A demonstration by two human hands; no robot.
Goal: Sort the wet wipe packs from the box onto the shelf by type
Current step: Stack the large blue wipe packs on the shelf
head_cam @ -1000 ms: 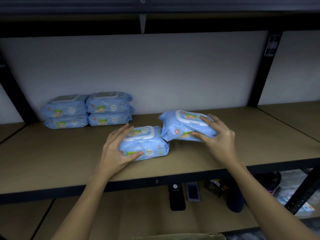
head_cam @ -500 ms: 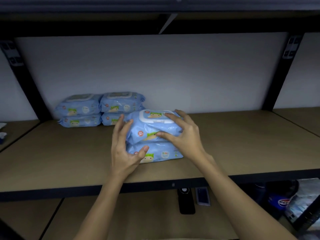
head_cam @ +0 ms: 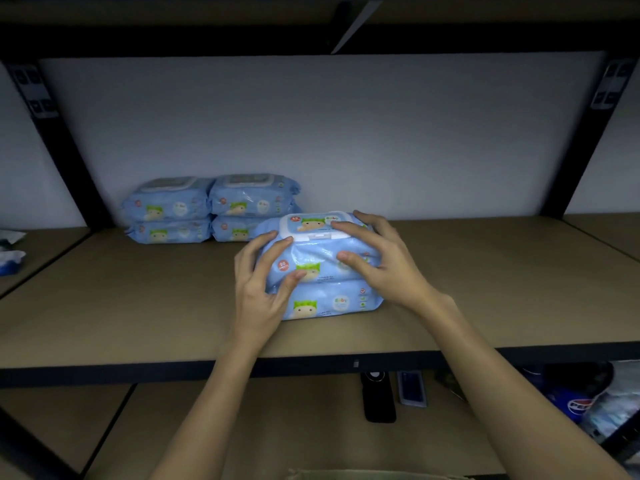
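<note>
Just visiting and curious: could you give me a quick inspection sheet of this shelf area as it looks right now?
Surface: tan shelf board with a black front edge.
Job's things: four blue wipe packs stacked two by two at the back left; in front, a top pack lying on a bottom pack.
Clutter: a black gadget and a small dark case on the lower shelf; bags at lower right.
Grip: left hand and right hand hold the top pack from either side.
Cables: nothing seen.
Surroundings: white back wall, black uprights, a cardboard edge at the bottom.
</note>
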